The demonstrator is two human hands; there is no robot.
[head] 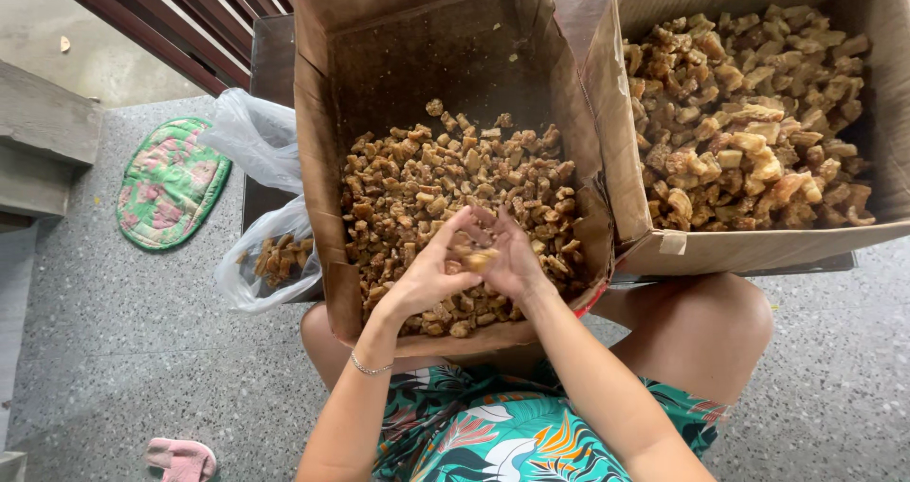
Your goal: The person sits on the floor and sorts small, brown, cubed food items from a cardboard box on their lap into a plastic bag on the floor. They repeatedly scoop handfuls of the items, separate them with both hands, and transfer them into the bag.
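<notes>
Both my hands meet over the near part of a cardboard box [318, 160] filled with small brown fried chunks [445, 174]. My left hand [431, 272] and my right hand [512, 259] together pinch one pale brown chunk [479, 257] between the fingertips. A thin bracelet [368, 368] circles my left wrist. The box rests against my knees.
A second, larger cardboard box [749, 250] of bigger brown chunks stands to the right. A clear plastic bag [270, 254] with a few chunks hangs at the left. A green and pink mat [171, 183] and a pink slipper [180, 459] lie on the speckled floor.
</notes>
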